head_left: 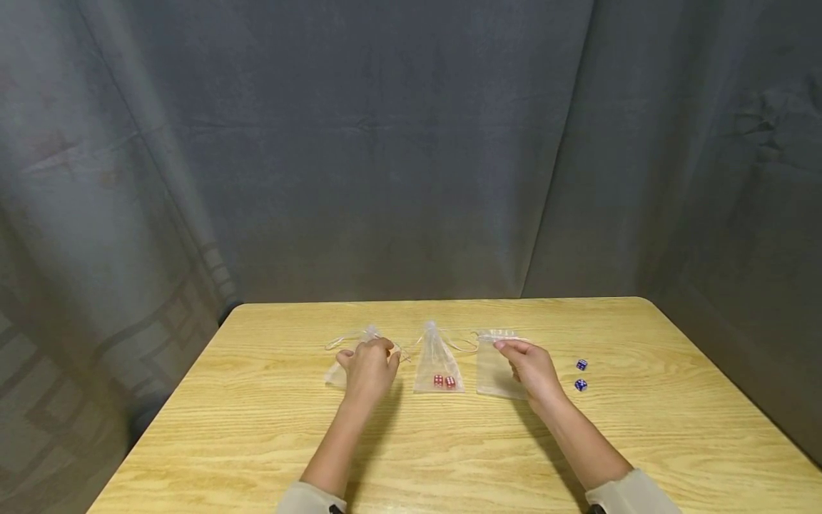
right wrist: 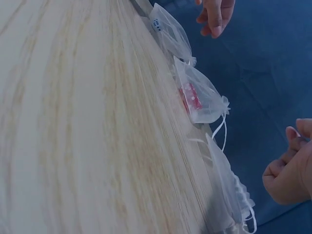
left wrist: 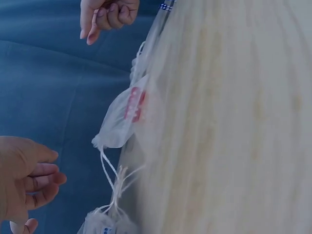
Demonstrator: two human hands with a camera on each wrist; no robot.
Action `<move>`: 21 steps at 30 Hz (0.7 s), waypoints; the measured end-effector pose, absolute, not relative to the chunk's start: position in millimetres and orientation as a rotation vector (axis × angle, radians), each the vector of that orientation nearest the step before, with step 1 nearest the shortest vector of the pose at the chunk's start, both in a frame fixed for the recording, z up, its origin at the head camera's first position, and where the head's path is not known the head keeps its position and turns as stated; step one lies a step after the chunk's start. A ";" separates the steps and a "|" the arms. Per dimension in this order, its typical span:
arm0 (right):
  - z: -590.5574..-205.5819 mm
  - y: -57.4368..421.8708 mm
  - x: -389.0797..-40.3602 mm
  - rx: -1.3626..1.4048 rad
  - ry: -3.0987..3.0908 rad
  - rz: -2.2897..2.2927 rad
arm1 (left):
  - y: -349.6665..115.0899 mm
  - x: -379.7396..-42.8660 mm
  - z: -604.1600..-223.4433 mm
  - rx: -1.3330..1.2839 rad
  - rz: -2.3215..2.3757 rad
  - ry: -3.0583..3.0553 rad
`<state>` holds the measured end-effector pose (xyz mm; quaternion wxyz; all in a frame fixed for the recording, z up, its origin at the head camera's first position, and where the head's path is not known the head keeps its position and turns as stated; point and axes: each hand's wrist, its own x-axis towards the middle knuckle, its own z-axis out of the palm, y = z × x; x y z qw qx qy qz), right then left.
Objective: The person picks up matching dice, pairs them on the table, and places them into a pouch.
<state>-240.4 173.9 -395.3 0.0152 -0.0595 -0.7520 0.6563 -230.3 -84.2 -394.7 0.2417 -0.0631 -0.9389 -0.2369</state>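
Note:
Three sheer white drawstring pouches lie in a row on the table. My left hand [head_left: 368, 364] hovers over the left pouch [head_left: 335, 376], fingers loosely bent and holding nothing; blue-marked dice [right wrist: 156, 24] show through its mesh in the right wrist view. The middle pouch [head_left: 430, 360], gathered at its neck, holds two red dice [head_left: 444, 382]. Above the right pouch [head_left: 494, 375], which lies flat with its wide mouth at the far end, is my right hand [head_left: 533, 368]. Its fingers are loosely curled, with a gap between them and the pouch in the right wrist view.
Two blue dice, a far one [head_left: 581, 364] and a nearer one [head_left: 581, 385], lie right of the right pouch. White cords [head_left: 464, 346] trail between the pouches. The wooden table [head_left: 437, 457] ends at a grey curtain [head_left: 385, 178] behind.

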 end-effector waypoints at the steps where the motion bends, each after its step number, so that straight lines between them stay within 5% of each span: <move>1: -395.5 174.8 -240.6 -0.182 -2.339 2.045 | -82.7 -230.1 -395.5 -0.183 -0.648 -2.575; 21: -391.1 197.1 -236.3 -0.258 -2.233 2.151 | -22.2 -240.2 -388.3 -0.546 -0.691 -2.611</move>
